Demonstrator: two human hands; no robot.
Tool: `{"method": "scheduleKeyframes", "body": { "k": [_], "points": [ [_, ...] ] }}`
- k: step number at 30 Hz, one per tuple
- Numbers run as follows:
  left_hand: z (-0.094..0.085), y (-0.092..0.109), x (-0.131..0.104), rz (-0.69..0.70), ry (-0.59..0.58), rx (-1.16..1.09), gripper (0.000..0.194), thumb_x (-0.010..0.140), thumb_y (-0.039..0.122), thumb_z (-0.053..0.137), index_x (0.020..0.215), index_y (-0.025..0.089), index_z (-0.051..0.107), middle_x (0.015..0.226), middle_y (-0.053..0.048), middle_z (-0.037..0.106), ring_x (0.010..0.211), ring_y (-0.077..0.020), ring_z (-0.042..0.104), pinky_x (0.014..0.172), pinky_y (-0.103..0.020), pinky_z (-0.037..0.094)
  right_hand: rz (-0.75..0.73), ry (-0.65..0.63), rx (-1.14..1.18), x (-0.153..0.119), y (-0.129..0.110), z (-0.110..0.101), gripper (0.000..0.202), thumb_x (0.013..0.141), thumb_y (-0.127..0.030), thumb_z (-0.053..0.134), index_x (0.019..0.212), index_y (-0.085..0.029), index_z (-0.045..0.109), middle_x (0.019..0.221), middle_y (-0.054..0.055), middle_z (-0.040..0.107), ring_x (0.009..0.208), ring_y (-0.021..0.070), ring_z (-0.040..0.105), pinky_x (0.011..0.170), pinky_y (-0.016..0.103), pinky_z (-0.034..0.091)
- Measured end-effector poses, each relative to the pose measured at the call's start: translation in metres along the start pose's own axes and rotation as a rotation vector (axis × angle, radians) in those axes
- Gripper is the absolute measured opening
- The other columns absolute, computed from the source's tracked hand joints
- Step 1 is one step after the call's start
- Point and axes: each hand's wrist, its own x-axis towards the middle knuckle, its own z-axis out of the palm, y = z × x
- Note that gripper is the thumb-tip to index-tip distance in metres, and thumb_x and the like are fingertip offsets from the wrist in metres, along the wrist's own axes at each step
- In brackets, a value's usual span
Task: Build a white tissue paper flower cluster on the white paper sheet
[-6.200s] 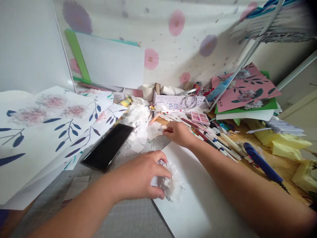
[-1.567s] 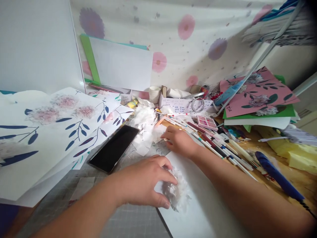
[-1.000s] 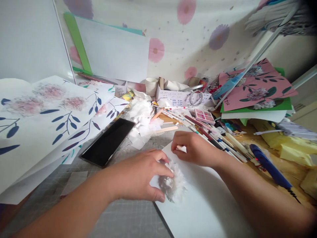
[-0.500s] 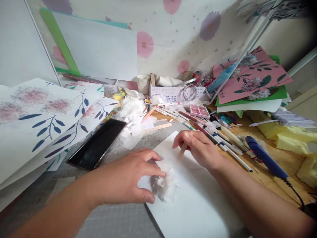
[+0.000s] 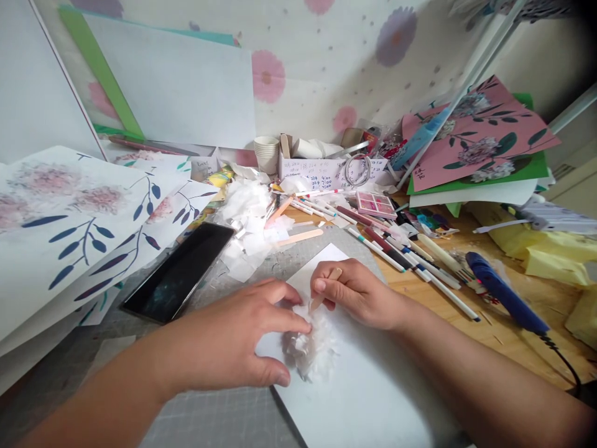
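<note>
A ruffled white clump of thin tissue-like paper, shaped like a flower (image 5: 312, 351), sits on a sheet of white paper (image 5: 373, 386). My left hand (image 5: 247, 336) reaches over its left side with fingers spread, the index fingertip touching the clump and the thumb apart from it. Between the thumb and fingers of my right hand (image 5: 357, 292) is a flat wooden craft stick (image 5: 336, 274). The stick's lower end meets the far edge of the clump; its exact tip is partly hidden by the ruffles.
A phone (image 5: 181, 270) and floral paper sheets (image 5: 88, 230) lie at the left. White scraps (image 5: 247, 208) are heaped behind. Several pens (image 5: 448, 295) and a blue corded tool (image 5: 506, 292) are at the right. Paper cups (image 5: 267, 155) stand at the back.
My right hand has moved down and left, bringing the craft stick to the clump's far edge. My left hand has stayed nearly in place.
</note>
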Motion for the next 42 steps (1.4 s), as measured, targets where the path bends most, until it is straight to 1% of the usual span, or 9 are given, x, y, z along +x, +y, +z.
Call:
{"method": "scheduleKeyframes", "body": {
  "k": [5,12,16,19,22,30,33,37,42],
  "points": [
    [0.000,0.001,0.000,-0.009,0.004,0.004,0.046,0.069,0.033,0.078,0.113,0.041,0.067,0.115,0.001,0.056,0.111,-0.0249,0.055,0.095,-0.034,0.044,-0.025,-0.034,-0.097,-0.001,0.000,0.004,0.033,0.097,-0.030,0.045,0.071,-0.015,0.057,0.065,-0.001,0.055,0.056,0.0078,0.048,0.057,0.019,0.039],
    [0.001,0.000,0.000,-0.009,0.012,0.010,0.048,0.068,0.037,0.079,0.114,0.040,0.067,0.107,0.000,0.058,0.107,-0.0242,0.056,0.093,-0.034,0.045,-0.112,-0.054,-0.421,0.002,-0.010,0.014,0.024,0.093,-0.023,0.044,0.073,-0.016,0.054,0.062,-0.001,0.051,0.055,0.0093,0.045,0.056,0.022,0.035],
    [0.002,-0.001,0.001,0.021,0.016,0.022,0.049,0.068,0.036,0.079,0.115,0.039,0.066,0.119,0.000,0.057,0.113,-0.0255,0.054,0.098,-0.035,0.044,-0.031,0.015,-0.203,0.001,0.000,0.011,0.027,0.094,-0.028,0.045,0.071,-0.017,0.055,0.059,-0.002,0.053,0.052,0.0088,0.045,0.052,0.021,0.035],
    [0.002,-0.002,0.001,0.028,0.014,0.029,0.050,0.068,0.037,0.079,0.116,0.037,0.066,0.134,0.000,0.051,0.122,-0.0279,0.049,0.104,-0.038,0.040,0.030,0.193,0.076,0.000,0.008,0.003,0.035,0.095,-0.037,0.045,0.068,-0.017,0.055,0.054,-0.003,0.052,0.046,0.0082,0.045,0.047,0.021,0.035],
    [0.002,-0.004,0.000,0.025,0.008,0.021,0.047,0.070,0.041,0.078,0.115,0.036,0.066,0.139,0.000,0.049,0.126,-0.0289,0.047,0.107,-0.040,0.038,0.072,0.291,0.142,0.000,0.009,-0.004,0.038,0.093,-0.044,0.048,0.068,-0.016,0.056,0.052,-0.003,0.051,0.044,0.0082,0.044,0.045,0.021,0.034],
    [0.000,-0.002,0.000,-0.009,0.022,-0.008,0.044,0.072,0.040,0.075,0.114,0.033,0.064,0.142,0.000,0.045,0.126,-0.0266,0.048,0.106,-0.037,0.038,0.069,0.120,0.140,0.002,0.003,0.000,0.048,0.092,-0.054,0.047,0.063,-0.017,0.054,0.057,-0.001,0.052,0.049,0.0086,0.046,0.050,0.022,0.038],
    [0.000,0.000,-0.001,-0.033,0.056,-0.022,0.048,0.075,0.037,0.073,0.119,0.031,0.057,0.135,-0.001,0.050,0.122,-0.0243,0.050,0.104,-0.035,0.040,0.062,0.075,0.175,0.002,0.001,0.003,0.046,0.093,-0.052,0.048,0.067,-0.015,0.057,0.057,-0.002,0.052,0.050,0.0085,0.048,0.051,0.022,0.039],
    [0.003,-0.002,0.000,-0.023,0.077,0.006,0.061,0.074,0.041,0.074,0.130,0.035,0.050,0.135,0.000,0.049,0.123,-0.0259,0.049,0.102,-0.035,0.042,0.071,0.015,0.182,0.000,0.000,0.005,0.039,0.093,-0.048,0.051,0.073,-0.015,0.057,0.057,-0.002,0.056,0.052,0.0089,0.051,0.053,0.022,0.042],
    [0.003,-0.003,0.001,-0.010,0.049,0.009,0.059,0.074,0.044,0.074,0.128,0.035,0.054,0.130,0.000,0.051,0.120,-0.0255,0.051,0.099,-0.034,0.044,0.060,-0.030,0.249,-0.002,0.000,0.003,0.036,0.091,-0.047,0.053,0.076,-0.015,0.057,0.062,0.000,0.059,0.055,0.0094,0.054,0.055,0.022,0.044]
  ]
}}
